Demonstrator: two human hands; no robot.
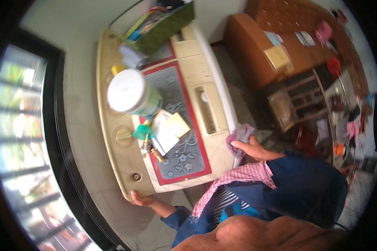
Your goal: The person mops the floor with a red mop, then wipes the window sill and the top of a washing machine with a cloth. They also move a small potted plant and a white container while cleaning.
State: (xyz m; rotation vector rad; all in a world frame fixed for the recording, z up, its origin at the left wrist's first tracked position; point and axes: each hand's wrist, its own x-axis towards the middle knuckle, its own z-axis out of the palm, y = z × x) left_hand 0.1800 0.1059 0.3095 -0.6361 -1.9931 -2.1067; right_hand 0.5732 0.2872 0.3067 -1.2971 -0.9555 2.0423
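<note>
A twin-tub washing machine [188,94], cream with a patterned grey and red top, stands before me. My left hand [142,200] rests on its near left corner, the fingers at the rim and no object visible in them. With my right hand [249,148] I press a crumpled purple-grey cloth [238,139] against the machine's white right edge. On top are a large tub with a white lid [126,90], papers [165,138], a yellow note pad [177,125], a small green item [142,131] and brass fittings [157,155]. A control knob [123,136] is beside them.
A green box [166,29] full of mixed items sits at the machine's far end. The wall and a louvred window [22,144] lie to the left. On the right are a brown sofa [248,53] with papers, a wooden rack [301,97] and scattered household items.
</note>
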